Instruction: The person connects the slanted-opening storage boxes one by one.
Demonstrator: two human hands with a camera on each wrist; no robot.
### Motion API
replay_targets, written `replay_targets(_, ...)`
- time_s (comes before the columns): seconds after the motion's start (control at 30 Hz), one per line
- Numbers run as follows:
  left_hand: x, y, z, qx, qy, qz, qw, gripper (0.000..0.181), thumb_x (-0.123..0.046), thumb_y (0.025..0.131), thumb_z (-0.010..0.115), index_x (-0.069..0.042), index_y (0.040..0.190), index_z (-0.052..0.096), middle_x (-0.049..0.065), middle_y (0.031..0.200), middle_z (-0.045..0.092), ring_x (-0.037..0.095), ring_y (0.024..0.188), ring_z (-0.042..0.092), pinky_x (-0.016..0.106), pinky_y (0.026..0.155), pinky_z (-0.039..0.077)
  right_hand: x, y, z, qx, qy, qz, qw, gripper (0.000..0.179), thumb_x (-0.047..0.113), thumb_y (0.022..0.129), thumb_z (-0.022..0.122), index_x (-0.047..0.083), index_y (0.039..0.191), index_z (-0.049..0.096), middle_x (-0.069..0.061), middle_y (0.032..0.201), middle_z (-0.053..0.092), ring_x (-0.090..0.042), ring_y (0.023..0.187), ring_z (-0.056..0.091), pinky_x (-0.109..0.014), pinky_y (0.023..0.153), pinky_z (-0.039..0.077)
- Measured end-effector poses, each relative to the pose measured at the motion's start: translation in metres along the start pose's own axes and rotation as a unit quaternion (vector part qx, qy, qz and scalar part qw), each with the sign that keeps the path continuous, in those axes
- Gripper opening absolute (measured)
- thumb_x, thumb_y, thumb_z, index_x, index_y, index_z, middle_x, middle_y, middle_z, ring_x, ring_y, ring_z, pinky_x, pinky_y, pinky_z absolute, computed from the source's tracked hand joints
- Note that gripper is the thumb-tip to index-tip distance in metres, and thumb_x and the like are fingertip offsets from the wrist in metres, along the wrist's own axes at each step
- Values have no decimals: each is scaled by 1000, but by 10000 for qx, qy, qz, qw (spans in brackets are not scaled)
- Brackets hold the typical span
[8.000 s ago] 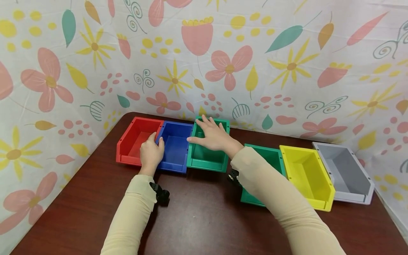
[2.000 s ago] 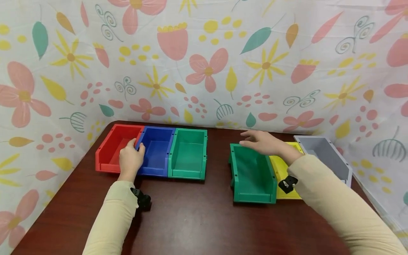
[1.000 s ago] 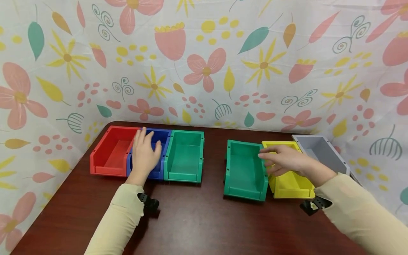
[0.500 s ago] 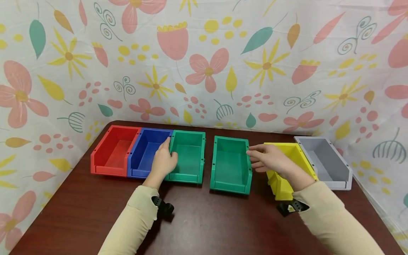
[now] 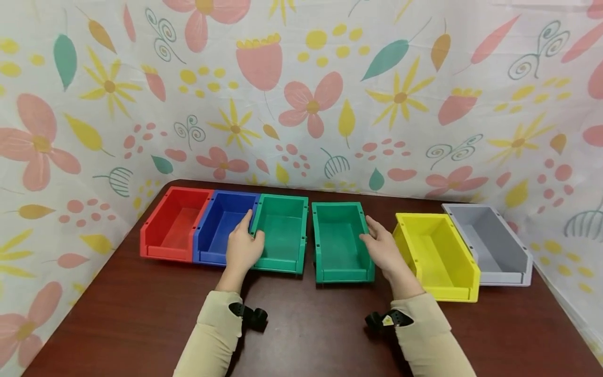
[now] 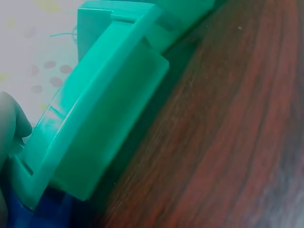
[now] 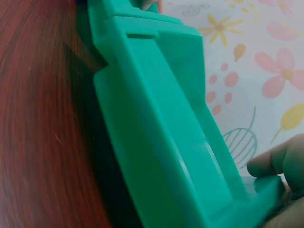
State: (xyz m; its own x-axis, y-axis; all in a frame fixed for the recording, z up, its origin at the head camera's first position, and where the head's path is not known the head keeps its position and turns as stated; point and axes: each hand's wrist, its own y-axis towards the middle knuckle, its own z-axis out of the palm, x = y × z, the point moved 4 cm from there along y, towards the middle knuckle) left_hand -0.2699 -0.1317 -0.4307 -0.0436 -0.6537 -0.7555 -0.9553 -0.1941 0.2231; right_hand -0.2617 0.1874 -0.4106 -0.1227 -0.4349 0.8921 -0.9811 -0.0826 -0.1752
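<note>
Two green storage bins stand side by side in the head view, a narrow gap between them. My left hand (image 5: 243,250) grips the left wall of the left green bin (image 5: 281,233), where it meets the blue bin (image 5: 221,228); the thumb is on the green side. My right hand (image 5: 383,250) holds the right wall of the right green bin (image 5: 340,241), thumb over the rim and fingers along the outside. In the right wrist view, a thumb (image 7: 270,162) shows at that bin's rim. Left of the blue bin sits a red bin (image 5: 176,222).
A yellow bin (image 5: 437,254) stands right of my right hand, slightly tilted, with a grey bin (image 5: 490,246) against its right side. The brown table (image 5: 301,335) extends in front. A patterned cloth (image 5: 301,94) hangs behind the bins.
The right green bin has slid left, away from the yellow bin and close to the left green one. My left hand has shifted from the red-blue wall to the blue-green wall.
</note>
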Motion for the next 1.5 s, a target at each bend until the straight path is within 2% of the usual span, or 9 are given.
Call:
replay_targets(0.1,0,-1,1,-100,-24,-46,9999,61,-16,83,51,-13,143,43,18,110,64,15,49,46,28,48,37,-4,4,3,-213,347,126,9991,58,18,102,35,9,153,8,-17,156,20,-33,143,24,-53,112,28)
replay_targets(0.2,-2,-1,2,-143,-30,-21,9999,61,-17,83,51,-14,143,44,18,105,64,16,49,47,29,49,38,-5,9,5,-404,615,155,9972,57,17,103,34,9,153,9,-16,157,19,-32,143,23,-52,113,27)
replay_targets(0.27,-2,-1,3,-165,-31,20,9999,60,-18,83,51,-13,143,44,19,111,64,16,50,48,29,51,39,-5,12,5,-519,741,193,9957,57,18,103,34,10,153,9,-15,157,18,-31,144,22,-51,113,26)
replay_targets(0.4,0,-1,2,-168,19,40,9998,60,-19,83,51,-13,143,44,19,126,59,15,50,48,29,53,40,-8,15,5,-675,911,271,9932,60,20,101,40,14,153,12,-13,158,17,-31,144,22,-51,114,25)
replay_targets(0.6,4,0,-1,-163,36,42,9999,60,-19,83,51,-12,143,44,19,128,58,14,46,46,29,51,40,-17,14,10,-677,920,205,9932,62,18,99,44,19,153,14,-10,158,20,-31,143,25,-53,111,29)
replay_targets(0.77,2,1,-1,-161,54,97,9998,59,-19,84,51,-11,142,44,20,115,63,14,48,47,30,53,41,-17,15,12,-821,1114,86,9903,58,16,100,42,17,153,17,-11,156,23,-30,141,28,-52,110,31)
replay_targets(1.03,2,-2,-1,-103,129,49,9999,59,-20,84,52,-13,143,44,19,113,64,17,56,49,35,61,44,-15,10,15,-881,1710,98,9813,57,15,101,40,17,153,17,-11,156,24,-27,142,27,-47,114,28)
replay_targets(1.3,1,-2,0,-71,62,104,9999,60,-17,84,52,-11,143,43,17,94,63,15,46,43,30,51,38,-12,8,14,-909,2250,227,9698,57,17,101,40,18,153,17,-7,157,19,-24,143,22,-44,115,23)
replay_targets(1.5,1,0,-1,-144,47,178,9997,59,-17,84,52,-10,142,44,20,120,62,15,48,43,30,53,39,-9,9,15,-899,2481,248,9642,57,18,101,40,19,153,16,-1,159,12,-20,146,13,-41,117,21)
